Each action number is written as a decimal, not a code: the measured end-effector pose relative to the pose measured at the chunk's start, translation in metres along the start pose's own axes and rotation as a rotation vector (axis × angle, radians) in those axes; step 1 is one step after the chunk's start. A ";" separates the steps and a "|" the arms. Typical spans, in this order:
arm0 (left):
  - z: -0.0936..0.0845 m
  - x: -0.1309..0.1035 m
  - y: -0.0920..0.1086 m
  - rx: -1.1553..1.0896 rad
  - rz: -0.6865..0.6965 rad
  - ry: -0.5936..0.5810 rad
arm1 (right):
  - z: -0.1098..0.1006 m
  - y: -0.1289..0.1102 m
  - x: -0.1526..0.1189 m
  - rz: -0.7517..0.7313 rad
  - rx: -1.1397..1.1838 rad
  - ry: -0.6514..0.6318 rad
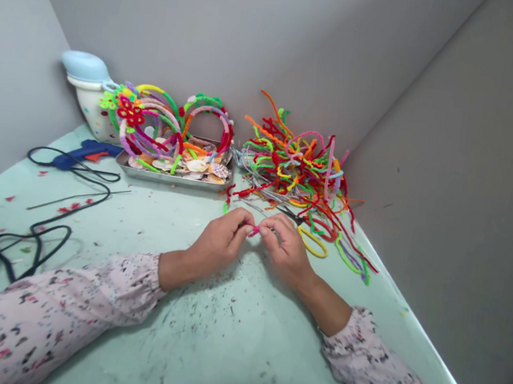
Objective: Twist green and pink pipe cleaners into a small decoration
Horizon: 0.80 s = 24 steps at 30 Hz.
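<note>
Between my two hands, above the middle of the table, is a small magenta piece of pipe cleaner (255, 231). My left hand (223, 238) pinches its left side with thumb and forefinger. From the other side my right hand (287, 249) grips it the same way. Most of the piece is hidden by the fingers, so its full shape does not show. Just beyond my right hand lie scissors (311, 239) with yellow and orange handles. A tangled heap of colourful pipe cleaners (298, 160) sits behind both hands.
A metal tray (174, 179) of seashells carries several fuzzy headbands (152, 123). To its left are a blue glue gun (86, 154) with a black cord (41, 228) and a white container (96, 110) with a light blue lid. Grey walls enclose the table (218, 349).
</note>
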<state>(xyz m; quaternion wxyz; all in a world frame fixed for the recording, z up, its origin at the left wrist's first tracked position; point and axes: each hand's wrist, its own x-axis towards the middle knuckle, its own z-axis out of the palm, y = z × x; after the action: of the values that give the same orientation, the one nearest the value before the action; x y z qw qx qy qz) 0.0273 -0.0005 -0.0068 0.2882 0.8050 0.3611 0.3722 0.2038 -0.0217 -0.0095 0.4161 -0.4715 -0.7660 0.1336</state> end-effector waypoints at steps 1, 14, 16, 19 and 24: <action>0.000 0.000 0.000 -0.003 0.003 0.000 | 0.000 0.000 0.000 0.005 0.000 -0.008; -0.001 0.000 0.003 -0.028 0.028 0.006 | 0.000 -0.001 0.000 0.006 0.008 -0.001; -0.001 0.001 0.003 -0.025 0.034 0.003 | 0.000 0.000 0.000 0.005 0.024 -0.014; -0.001 0.001 0.003 -0.018 0.044 -0.001 | 0.001 0.000 0.000 0.016 0.053 -0.018; -0.001 0.001 0.002 -0.004 0.043 -0.007 | 0.000 0.000 -0.001 0.027 0.083 -0.033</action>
<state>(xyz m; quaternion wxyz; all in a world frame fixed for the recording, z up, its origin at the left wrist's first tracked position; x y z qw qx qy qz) 0.0278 -0.0014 -0.0044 0.2831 0.8133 0.3418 0.3762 0.2036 -0.0224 -0.0102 0.4208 -0.4621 -0.7599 0.1785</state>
